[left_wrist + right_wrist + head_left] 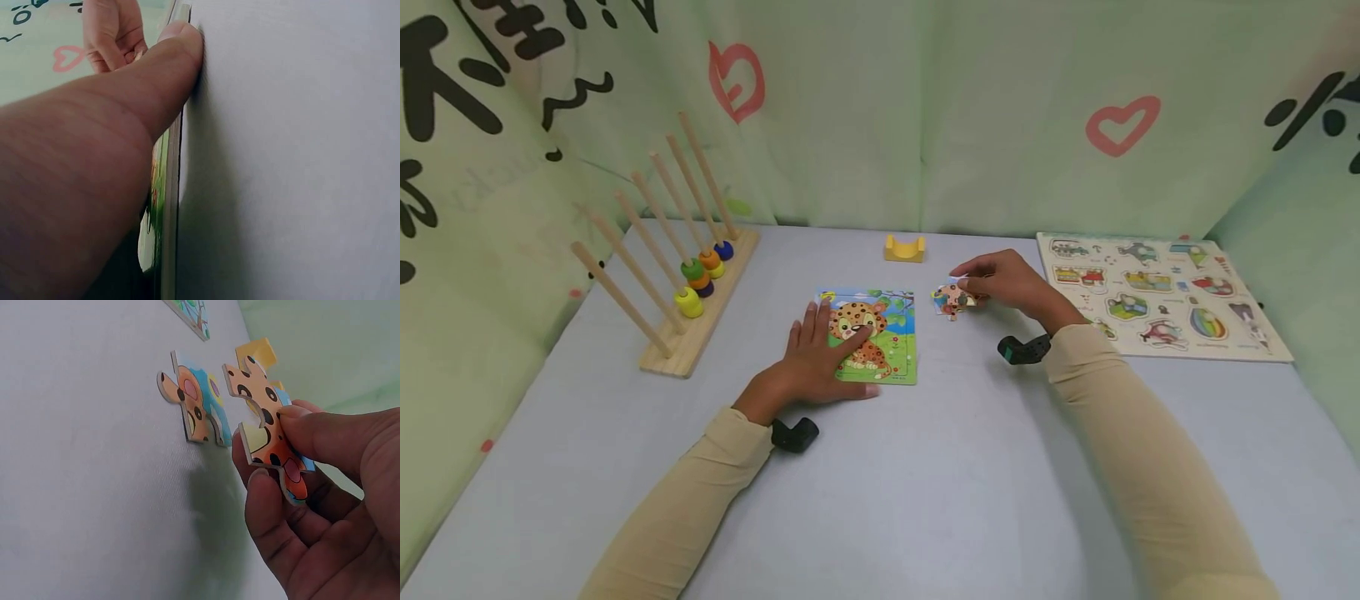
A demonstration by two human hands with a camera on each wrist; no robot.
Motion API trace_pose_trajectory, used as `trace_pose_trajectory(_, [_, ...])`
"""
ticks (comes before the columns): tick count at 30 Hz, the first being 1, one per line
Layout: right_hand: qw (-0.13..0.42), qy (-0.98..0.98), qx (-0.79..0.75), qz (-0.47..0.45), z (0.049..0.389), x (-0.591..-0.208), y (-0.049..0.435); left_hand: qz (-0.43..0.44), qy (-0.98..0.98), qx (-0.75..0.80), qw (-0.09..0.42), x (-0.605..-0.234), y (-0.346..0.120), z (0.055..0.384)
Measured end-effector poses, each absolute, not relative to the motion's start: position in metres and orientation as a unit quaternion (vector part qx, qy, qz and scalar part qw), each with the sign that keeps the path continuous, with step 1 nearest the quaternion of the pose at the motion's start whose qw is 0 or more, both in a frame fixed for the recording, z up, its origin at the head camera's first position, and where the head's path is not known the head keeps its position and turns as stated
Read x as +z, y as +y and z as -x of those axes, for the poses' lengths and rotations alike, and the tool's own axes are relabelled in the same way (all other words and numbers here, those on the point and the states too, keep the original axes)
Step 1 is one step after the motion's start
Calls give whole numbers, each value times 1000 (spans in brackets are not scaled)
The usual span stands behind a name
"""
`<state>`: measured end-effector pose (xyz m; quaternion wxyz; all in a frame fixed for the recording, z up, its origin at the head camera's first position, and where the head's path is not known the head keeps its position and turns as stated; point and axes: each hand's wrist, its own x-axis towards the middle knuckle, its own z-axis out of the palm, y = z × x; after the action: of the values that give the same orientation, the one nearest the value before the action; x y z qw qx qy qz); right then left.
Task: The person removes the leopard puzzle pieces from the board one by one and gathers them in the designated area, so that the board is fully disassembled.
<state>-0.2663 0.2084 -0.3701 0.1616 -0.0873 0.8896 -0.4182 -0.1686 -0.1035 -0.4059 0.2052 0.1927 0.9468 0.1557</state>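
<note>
My left hand [815, 357] rests with spread fingers on a small green jigsaw board [901, 342] showing a spotted leopard cub. In the left wrist view, the left thumb [169, 75] lies along the board's near edge. To the right of the board, my right hand [1011, 287] pinches a jigsaw piece [256, 384] between thumb and fingers. That piece is orange with dark spots, part of an animal's face. Another jigsaw piece [199, 403], with an ear and some blue, lies on the table just beyond the held one.
A wooden rack [737, 258] with upright pegs and several coloured rings stands at the left. A yellow arched block [904, 250] sits at the back. On the right lies a large white picture board [1172, 321]. A pale green curtain [925, 117] hangs behind the table.
</note>
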Motion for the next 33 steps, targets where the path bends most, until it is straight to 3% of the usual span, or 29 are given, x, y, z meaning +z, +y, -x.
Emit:
trace_pose_trajectory(16, [189,897,-399,40,265,-375,240,-192,946,161,208,-403,-104,166])
trace_pose_trajectory(33, [131,928,-341,67,265,-384,237,-203,945,170,191,-409,-105,167])
